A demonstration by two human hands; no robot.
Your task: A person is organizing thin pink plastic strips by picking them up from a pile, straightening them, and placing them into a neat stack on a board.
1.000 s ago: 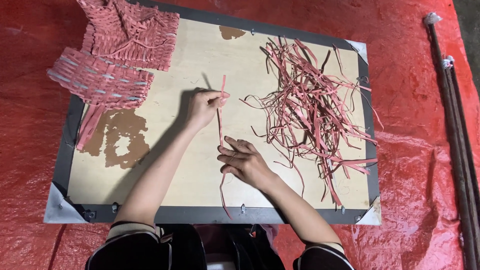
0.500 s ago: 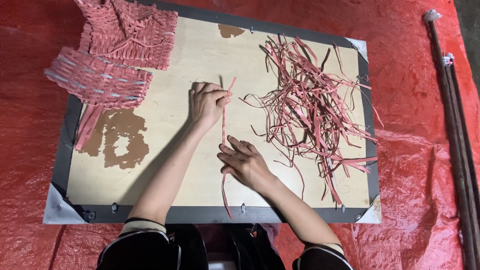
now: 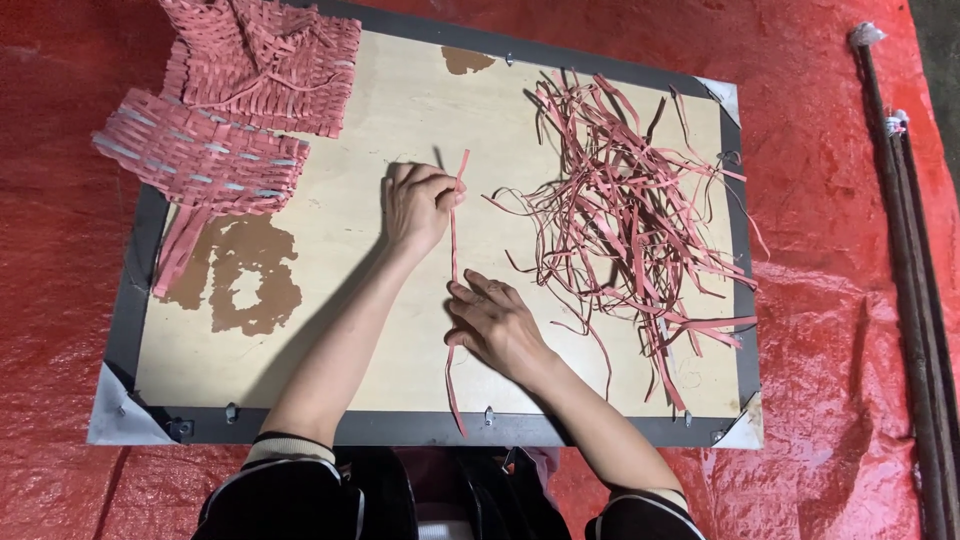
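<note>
Pink, a long thin strip (image 3: 453,262) is laid lengthwise on the pale wooden counter (image 3: 350,330), pinched by the left hand (image 3: 418,203) and pressed flat by the right hand (image 3: 497,322), beside a tangled pile of pink strips (image 3: 630,220).

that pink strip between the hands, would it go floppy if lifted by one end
Probably floppy: the pink strip is thin and ribbon-like, and its free end curves past the board edge. Likely very light, since the strips in the loose pile curl and tangle. The left hand pinches it, the right hand presses it flat.

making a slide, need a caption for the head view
Left hand pinches a red strip while right hand presses it on the board.
</note>
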